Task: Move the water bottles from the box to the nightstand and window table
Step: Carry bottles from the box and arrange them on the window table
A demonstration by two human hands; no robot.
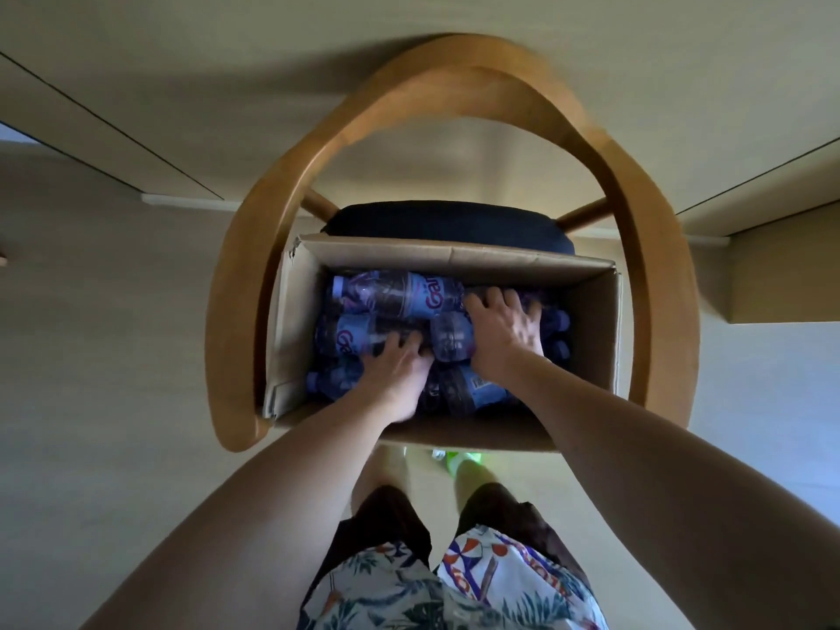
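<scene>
An open cardboard box point(595, 320) is seen from above, resting on the dark seat point(447, 220) of a wooden chair point(500, 79) with a curved back. The box is packed with water bottles point(395, 293) that have blue and purple labels. The bottles are laid on their sides and are touching each other. Both of the person's hands are put down inside the box, on top of the bottles. The left hand point(400, 370) is placed on the bottles near the middle of the box, with its fingers spread over a bottle by the left side. Whether a bottle is held in that grip cannot be told, because the fingertips are blurred and dark. The right hand point(504, 325) is laid over the bottles toward the right side of the box. Its fingers are bent down over a bottle, but it cannot be told if the bottle is really gripped. A clear bottle end point(450, 336) is seen between the 2 hands, touching both. No bottle is lifted out of the box. Below the box, dark shorts point(391, 516) and a flowery shirt point(409, 588) are seen. The chair is stood on a pale floor point(113, 356).
</scene>
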